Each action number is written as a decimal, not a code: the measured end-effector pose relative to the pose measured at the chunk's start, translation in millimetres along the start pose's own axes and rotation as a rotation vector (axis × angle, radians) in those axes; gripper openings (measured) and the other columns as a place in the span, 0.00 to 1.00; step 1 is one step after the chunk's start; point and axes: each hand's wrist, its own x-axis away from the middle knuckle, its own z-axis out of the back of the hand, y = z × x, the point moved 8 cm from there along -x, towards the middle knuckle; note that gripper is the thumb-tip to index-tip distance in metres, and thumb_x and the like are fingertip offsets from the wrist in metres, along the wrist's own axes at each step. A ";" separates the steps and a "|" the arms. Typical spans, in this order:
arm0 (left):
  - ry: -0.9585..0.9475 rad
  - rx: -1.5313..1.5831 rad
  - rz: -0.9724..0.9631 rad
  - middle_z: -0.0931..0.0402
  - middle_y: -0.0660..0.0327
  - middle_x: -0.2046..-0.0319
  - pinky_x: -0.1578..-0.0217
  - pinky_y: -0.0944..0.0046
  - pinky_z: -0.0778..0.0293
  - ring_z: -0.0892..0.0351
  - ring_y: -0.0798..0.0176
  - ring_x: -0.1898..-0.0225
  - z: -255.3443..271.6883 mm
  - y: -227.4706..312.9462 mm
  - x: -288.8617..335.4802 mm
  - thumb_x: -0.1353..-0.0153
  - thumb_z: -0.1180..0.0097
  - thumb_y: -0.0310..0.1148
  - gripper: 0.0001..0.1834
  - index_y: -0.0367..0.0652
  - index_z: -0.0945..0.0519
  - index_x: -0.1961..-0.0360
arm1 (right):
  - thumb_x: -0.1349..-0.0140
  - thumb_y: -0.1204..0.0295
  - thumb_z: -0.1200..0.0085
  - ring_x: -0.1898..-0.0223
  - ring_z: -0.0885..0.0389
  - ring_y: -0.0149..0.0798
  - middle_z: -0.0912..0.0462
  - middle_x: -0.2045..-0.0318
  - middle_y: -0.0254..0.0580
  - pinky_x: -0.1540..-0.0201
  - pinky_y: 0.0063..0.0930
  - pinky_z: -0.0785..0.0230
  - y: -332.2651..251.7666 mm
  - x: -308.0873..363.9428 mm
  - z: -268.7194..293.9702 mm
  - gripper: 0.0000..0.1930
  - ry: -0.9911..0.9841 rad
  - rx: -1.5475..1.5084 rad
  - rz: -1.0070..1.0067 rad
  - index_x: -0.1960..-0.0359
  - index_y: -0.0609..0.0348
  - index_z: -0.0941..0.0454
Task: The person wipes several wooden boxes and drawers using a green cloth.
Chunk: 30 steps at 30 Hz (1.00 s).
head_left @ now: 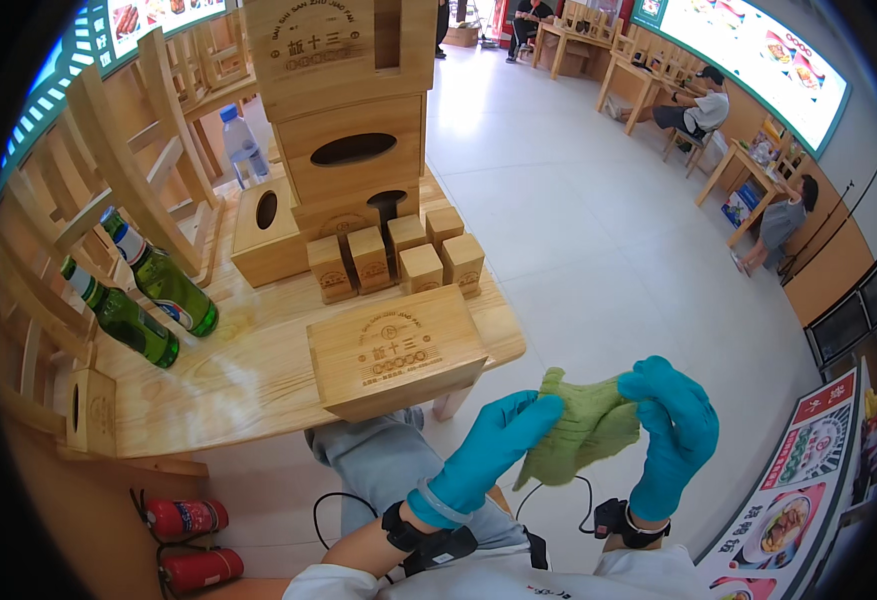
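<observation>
A folded green cloth (586, 428) hangs between my two gloved hands, off the table's right front corner. My left hand (510, 428), in a teal rubber glove, pinches its left edge between thumb and fingers. The upper right edge is gripped by my right hand (673, 415), gloved the same, with the fingers curled. Nearest to my hands on the table is a wooden box (398, 350) with engraved markings. Behind it stand several small wooden holders (420, 268) in a cluster.
Two green beer bottles (158, 280) stand on the wooden table (218, 390) at left. Stacked wooden boxes (348, 120), a tissue box (266, 235) and a water bottle (243, 145) are behind. Red fire extinguishers (193, 570) lie below. Two people sit at tables far right.
</observation>
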 end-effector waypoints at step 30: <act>-0.180 -0.217 -0.110 0.20 0.61 0.48 0.49 0.72 0.24 0.24 0.74 0.51 -24.3 36.2 1.4 0.26 0.48 0.31 0.24 0.36 0.31 0.32 | 0.40 0.76 0.40 0.73 0.18 0.36 0.13 0.64 0.39 0.68 0.27 0.26 -32.0 -24.9 -38.5 0.27 -0.320 0.204 0.243 0.36 0.53 0.23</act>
